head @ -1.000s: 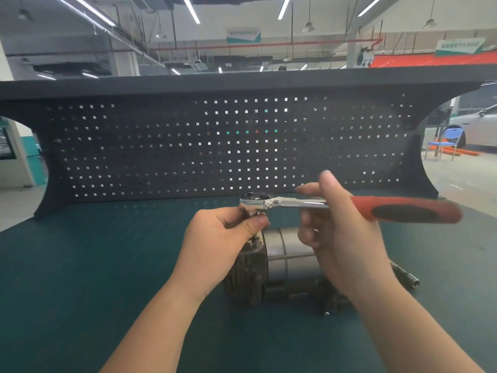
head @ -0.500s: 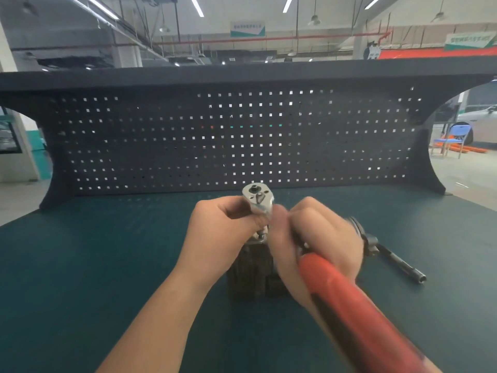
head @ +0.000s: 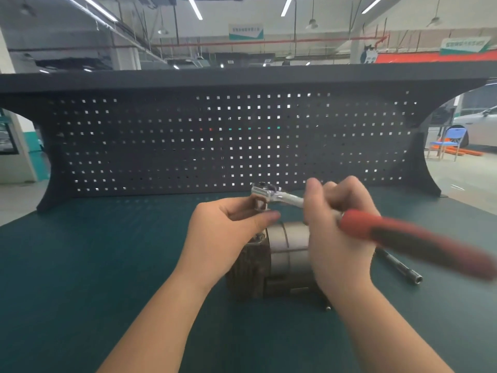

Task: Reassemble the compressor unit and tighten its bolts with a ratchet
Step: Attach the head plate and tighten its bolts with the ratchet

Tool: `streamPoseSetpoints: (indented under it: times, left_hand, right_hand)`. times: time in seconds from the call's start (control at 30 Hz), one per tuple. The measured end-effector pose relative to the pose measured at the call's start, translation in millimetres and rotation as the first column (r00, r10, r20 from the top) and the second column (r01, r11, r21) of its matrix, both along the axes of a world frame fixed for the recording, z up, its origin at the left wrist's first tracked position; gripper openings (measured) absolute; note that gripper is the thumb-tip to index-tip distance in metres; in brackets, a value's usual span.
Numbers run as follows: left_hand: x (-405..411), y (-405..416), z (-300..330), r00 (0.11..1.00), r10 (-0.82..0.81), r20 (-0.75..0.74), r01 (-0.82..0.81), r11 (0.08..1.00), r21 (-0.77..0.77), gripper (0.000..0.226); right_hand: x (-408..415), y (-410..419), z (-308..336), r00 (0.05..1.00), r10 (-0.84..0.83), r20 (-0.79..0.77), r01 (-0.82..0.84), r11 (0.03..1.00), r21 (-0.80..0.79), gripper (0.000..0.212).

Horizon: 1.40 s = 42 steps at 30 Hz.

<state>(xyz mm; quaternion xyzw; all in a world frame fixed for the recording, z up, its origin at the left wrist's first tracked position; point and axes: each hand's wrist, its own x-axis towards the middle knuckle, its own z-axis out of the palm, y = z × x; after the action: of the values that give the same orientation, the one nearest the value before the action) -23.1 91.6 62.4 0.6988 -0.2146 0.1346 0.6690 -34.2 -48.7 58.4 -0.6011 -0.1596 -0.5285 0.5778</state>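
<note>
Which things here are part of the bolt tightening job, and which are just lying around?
In use: ratchet, compressor unit, left hand at the ratchet's head, right hand on its handle.

Lying about: extension bar on the green mat; pegboard behind.

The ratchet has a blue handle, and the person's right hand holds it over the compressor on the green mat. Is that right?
Not quite. The ratchet has a red and black handle, not blue, as the head view shows. The rest holds: the right hand grips it above the compressor on the green mat.
</note>
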Motion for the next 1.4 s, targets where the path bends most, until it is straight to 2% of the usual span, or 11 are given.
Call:
streamPoseSetpoints:
  times: [0.1, 0.17, 0.33, 0.53, 0.73, 0.9, 1.0, 1.1, 1.2, 1.3, 1.4]
  left_hand:
    - [-1.6, 1.6, 1.1, 0.999, -0.039, -0.011, 0.039, 0.999, -0.001, 0.017]
    - [-1.1, 3.3, 1.6, 0.999, -0.049, -0.022, 0.048, 0.999, -0.012, 0.021]
    - [0.7, 2.9, 1.7, 1.0, -0.003, -0.002, 0.004, 1.0, 0.029, 0.014]
    - [1.3, 3.9, -0.7, 0.999, 0.003, 0.038, -0.005, 0.997, 0.071, 0.016]
    - [-0.8, 1.6, 1.6, 1.0, -0.011, 0.023, 0.011, 1.0, 0.0, 0.013]
    - [-2.5, 1.3, 1.4, 0.999, -0.024, 0.039, 0.023, 1.0, 0.021, 0.021]
    - [-1.1, 1.9, 0.5, 0.999, -0.021, 0.028, 0.02, 0.999, 0.028, 0.021]
    - [1.5, 3.1, -0.6, 1.0, 0.003, 0.02, -0.004, 0.999, 0.046, 0.012]
    - [1.5, 3.5, -2.8, 0.999, 0.038, 0.03, -0.041, 0.996, 0.086, 0.008]
    - [0.6, 2.8, -2.8, 0.999, 0.033, 0.038, -0.036, 0.997, 0.067, 0.011]
    - [0.4, 2.3, -1.1, 0.999, 0.014, 0.038, -0.016, 0.999, 0.043, 0.013]
  right_hand:
    - [-4.1, 11.9, -3.3, 0.869, -0.272, 0.414, 0.42, 0.847, -0.325, 0.046]
    - [-8.3, 14.7, -12.8, 0.893, -0.121, 0.435, 0.285, 0.898, -0.336, 0.044]
    - [-9.0, 5.6, 3.0, 0.979, 0.199, -0.046, -0.196, 0.979, 0.063, 0.032]
    - [19.1, -16.5, 8.9, 0.6, 0.792, -0.111, -0.627, 0.553, 0.549, 0.038]
    - [-5.9, 2.1, 4.6, 0.982, 0.134, -0.132, -0.122, 0.988, 0.093, 0.038]
    - [-23.7, 30.3, -3.4, 0.901, -0.326, 0.285, 0.403, 0.872, -0.278, 0.045]
    - [-22.3, 29.9, -1.7, 0.93, -0.315, 0.192, 0.351, 0.915, -0.198, 0.04]
    - [-8.3, 7.4, 5.4, 0.981, 0.134, -0.142, -0.114, 0.983, 0.141, 0.037]
    - [14.9, -10.4, 7.8, 0.705, 0.707, -0.051, -0.576, 0.613, 0.541, 0.045]
    - [16.6, -6.7, 1.5, 0.817, 0.57, -0.088, -0.48, 0.756, 0.445, 0.044]
    - [1.9, -3.7, 2.7, 0.983, 0.045, -0.179, -0.044, 0.999, 0.006, 0.036]
